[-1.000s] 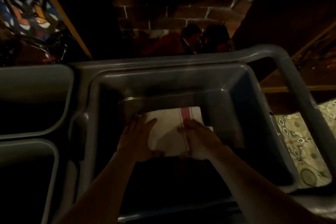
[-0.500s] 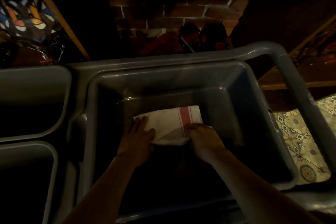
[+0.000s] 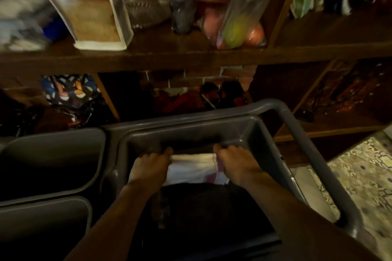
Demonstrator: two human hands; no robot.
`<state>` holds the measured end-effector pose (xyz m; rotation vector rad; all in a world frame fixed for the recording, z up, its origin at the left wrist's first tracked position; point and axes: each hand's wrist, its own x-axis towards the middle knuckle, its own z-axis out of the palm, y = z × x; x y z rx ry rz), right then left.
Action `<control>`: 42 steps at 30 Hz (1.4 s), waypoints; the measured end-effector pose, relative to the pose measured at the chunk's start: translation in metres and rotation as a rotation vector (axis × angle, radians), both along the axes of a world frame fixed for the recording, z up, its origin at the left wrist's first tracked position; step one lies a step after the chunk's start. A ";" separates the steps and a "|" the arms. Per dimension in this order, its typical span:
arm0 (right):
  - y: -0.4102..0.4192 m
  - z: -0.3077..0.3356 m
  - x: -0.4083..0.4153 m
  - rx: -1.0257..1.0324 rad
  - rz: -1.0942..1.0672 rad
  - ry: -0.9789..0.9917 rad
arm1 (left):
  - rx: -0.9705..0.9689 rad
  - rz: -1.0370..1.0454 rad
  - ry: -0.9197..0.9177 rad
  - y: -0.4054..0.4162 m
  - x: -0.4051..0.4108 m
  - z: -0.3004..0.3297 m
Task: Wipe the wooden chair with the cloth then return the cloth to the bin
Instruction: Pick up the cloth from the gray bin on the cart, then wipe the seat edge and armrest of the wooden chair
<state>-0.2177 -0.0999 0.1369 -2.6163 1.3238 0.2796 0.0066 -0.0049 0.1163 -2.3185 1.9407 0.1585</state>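
Both hands are down inside the big grey bin (image 3: 250,131). The left hand (image 3: 148,168) is curled around the left end of the white cloth (image 3: 191,168), and the right hand (image 3: 237,165) is curled around the right end. The cloth hangs between the 2 hands, over the dark bottom of the bin. It has a pink stripe near the right hand. The picture is dim and a bit blurry, so the cloth may be lifted a little or it may be touching the bottom. 2 more grey tubs (image 3: 63,154) sit just beside the bin on the left. Behind the bin is a wooden shelf (image 3: 169,57) with a bag of fruit (image 3: 235,27) on it.
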 end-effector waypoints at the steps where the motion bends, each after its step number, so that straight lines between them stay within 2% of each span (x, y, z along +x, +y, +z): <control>1: -0.001 0.014 0.001 -0.027 0.001 0.003 | -0.009 0.007 -0.011 -0.003 0.001 0.013; 15: 0.004 0.206 -0.016 -0.301 -0.088 -0.228 | -0.429 -0.086 0.047 -0.023 0.002 0.199; 25: 0.013 0.303 -0.017 -0.530 -0.075 -0.289 | -0.540 -0.166 0.041 -0.014 0.009 0.302; 35: 0.027 0.323 -0.043 -0.610 -0.149 -0.275 | -0.588 -0.248 0.010 -0.029 -0.006 0.323; 42: 0.046 0.308 -0.130 -0.567 -0.365 -0.174 | -0.594 -0.434 0.089 -0.062 -0.091 0.306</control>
